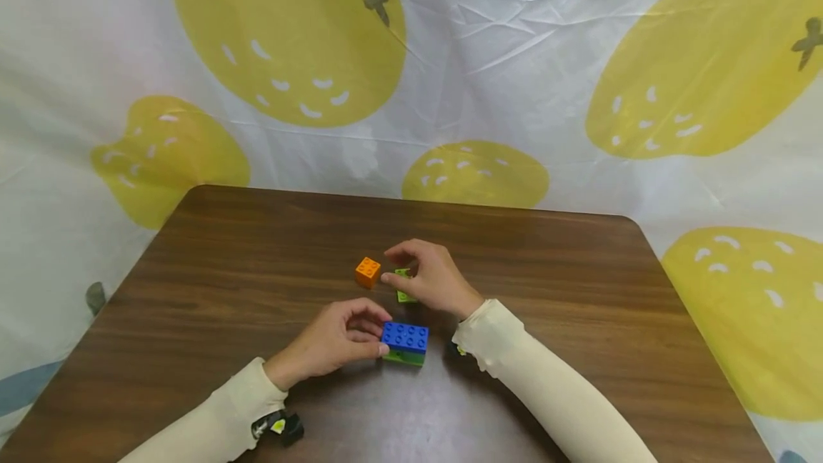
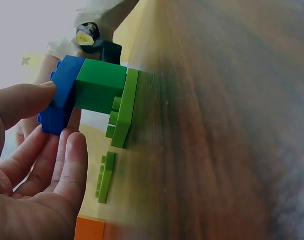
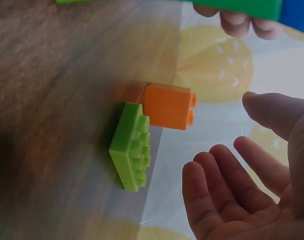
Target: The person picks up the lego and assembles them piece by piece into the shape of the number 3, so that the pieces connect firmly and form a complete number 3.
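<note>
My left hand (image 1: 331, 341) pinches the blue brick (image 1: 405, 335) at its left end, between thumb and fingers. Beneath it, in the left wrist view, a green brick (image 2: 100, 85) joins the blue one to a flat lime-green brick (image 2: 125, 110) at the bottom of the stack. My right hand (image 1: 437, 279) hovers over a second flat lime-green brick (image 1: 404, 296), partly covering it in the head view. Its fingers are relaxed and apart, holding nothing, as the right wrist view shows. An orange brick (image 1: 368, 272) with studs upward stands just left of the right fingertips.
The brown wooden table (image 1: 270, 256) has a rounded far edge. Behind it hangs a white cloth (image 1: 450, 91) printed with yellow fruit. Small black devices, one of them a wrist mount (image 1: 283, 426), sit at both sleeve cuffs.
</note>
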The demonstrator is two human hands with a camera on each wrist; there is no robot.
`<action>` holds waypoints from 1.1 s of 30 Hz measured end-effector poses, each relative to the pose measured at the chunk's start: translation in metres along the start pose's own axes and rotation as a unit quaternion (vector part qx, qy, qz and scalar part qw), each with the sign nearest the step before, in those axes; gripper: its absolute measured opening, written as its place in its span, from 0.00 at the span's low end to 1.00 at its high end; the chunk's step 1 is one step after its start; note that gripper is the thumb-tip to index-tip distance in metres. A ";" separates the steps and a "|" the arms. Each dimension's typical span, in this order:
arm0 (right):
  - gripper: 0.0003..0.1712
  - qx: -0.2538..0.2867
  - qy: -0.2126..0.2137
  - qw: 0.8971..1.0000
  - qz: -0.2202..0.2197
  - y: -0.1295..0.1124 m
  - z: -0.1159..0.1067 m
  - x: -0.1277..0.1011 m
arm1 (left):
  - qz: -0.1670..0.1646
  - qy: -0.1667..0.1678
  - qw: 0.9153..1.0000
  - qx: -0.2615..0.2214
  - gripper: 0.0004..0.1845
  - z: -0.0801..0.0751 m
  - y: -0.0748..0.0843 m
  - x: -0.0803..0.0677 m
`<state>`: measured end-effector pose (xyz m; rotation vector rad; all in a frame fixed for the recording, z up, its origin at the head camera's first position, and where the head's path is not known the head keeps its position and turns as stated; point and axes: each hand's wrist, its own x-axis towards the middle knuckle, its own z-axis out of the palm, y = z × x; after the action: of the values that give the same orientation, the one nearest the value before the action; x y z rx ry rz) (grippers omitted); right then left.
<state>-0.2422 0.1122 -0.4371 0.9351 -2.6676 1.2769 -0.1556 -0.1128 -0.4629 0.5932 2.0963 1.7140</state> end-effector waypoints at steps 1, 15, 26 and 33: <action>0.24 0.000 0.000 1.000 0.000 0.001 0.002 0.002 | 0.001 0.000 1.000 0.001 0.22 0.000 0.000 0.000; 0.26 -0.033 -0.007 0.999 0.013 0.008 0.017 0.018 | 0.001 0.003 1.000 0.002 0.21 -0.002 -0.001 -0.002; 0.23 -0.028 -0.018 0.999 0.038 0.012 0.025 0.021 | 0.009 0.005 1.000 0.000 0.22 0.000 -0.001 -0.001; 0.20 -0.035 -0.033 0.998 0.043 0.010 0.027 0.024 | 0.002 0.007 1.000 -0.003 0.21 0.001 0.001 0.000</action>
<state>-0.2612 0.0856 -0.4554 0.8764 -2.8123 1.1789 -0.1549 -0.1116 -0.4619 0.5842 2.1005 1.7307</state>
